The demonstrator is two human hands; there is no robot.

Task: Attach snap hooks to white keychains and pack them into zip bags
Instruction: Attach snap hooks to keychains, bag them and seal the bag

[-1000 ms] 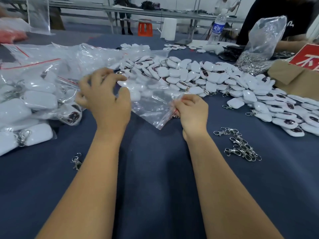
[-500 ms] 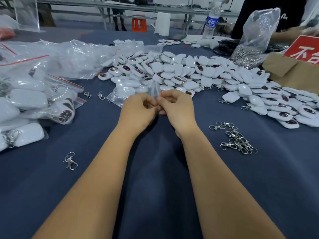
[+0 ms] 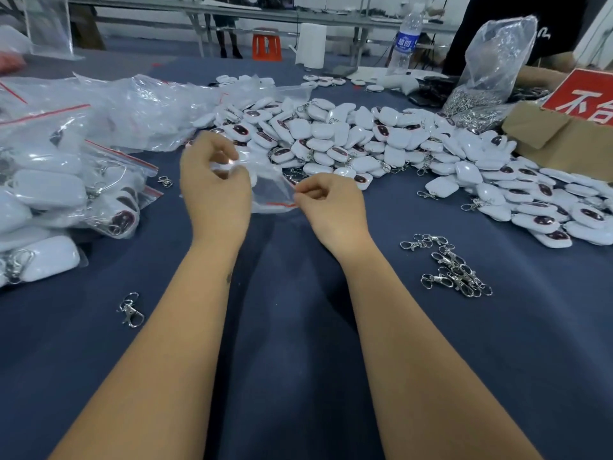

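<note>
left hand [image 3: 212, 190] pinches zip bag [image 3: 270, 194] | right hand [image 3: 326, 207] pinches its edge | bag contents unclear

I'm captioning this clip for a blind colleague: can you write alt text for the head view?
Both hands hold a clear zip bag above a dark blue table: the left hand grips one side, the right hand pinches its red-striped edge. White keychains are heaped behind, loose snap hooks lie to the right, and filled bags sit on the left.

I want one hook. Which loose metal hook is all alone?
The snap hook left of the left arm lies alone; the others sit in a bunch on the right.
</note>
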